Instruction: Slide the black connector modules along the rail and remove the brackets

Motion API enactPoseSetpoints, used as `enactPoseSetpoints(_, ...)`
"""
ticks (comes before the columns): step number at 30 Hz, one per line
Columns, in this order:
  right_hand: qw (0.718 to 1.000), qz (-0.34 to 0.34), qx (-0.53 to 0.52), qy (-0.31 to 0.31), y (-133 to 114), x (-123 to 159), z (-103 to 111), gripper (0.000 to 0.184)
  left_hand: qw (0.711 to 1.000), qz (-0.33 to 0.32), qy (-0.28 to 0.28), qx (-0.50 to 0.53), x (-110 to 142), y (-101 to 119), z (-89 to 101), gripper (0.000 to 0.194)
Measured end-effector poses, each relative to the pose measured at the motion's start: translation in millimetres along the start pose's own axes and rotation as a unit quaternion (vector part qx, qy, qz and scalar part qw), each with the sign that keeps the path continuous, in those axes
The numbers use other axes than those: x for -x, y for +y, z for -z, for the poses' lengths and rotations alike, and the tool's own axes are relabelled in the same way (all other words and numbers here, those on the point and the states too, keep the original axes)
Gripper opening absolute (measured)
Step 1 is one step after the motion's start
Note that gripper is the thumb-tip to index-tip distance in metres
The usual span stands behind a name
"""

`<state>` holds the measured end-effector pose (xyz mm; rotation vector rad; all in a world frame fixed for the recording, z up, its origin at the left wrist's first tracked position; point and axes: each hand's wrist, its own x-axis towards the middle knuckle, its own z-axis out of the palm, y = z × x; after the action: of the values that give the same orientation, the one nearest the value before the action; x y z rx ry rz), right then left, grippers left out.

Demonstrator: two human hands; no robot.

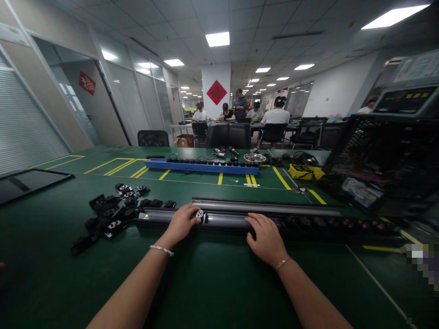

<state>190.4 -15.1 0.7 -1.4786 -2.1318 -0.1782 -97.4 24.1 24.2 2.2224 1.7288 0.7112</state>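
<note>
A long dark metal rail (226,220) lies across the green table in front of me, with a second grey rail (267,206) just behind it. My left hand (181,223) pinches a small black socket module (200,214) with a white face, set in the near rail. My right hand (265,237) rests palm down on the same rail a little to the right, fingers curled over its edge. Right of that hand, several black modules (318,222) sit in the rail.
A pile of loose black socket modules (113,212) lies at the left. Farther back are a blue power strip (202,166), a metal bowl (254,158) and a yellow object (303,171). A black crate (384,160) stands at the right. Several people sit at a far table.
</note>
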Motion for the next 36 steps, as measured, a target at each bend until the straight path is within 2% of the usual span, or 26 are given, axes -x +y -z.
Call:
enactPoseSetpoints(16,1.000,0.003,0.007,0.005,1,1,-1,0.036,0.999,0.032,-0.004,-0.031,6,-40,22.7,0.034)
enactPoseSetpoints(36,1.000,-0.009,0.005,-0.020,-1,0,2,0.033,0.999,0.043,-0.001,-0.026,10,-77,40.3,0.038)
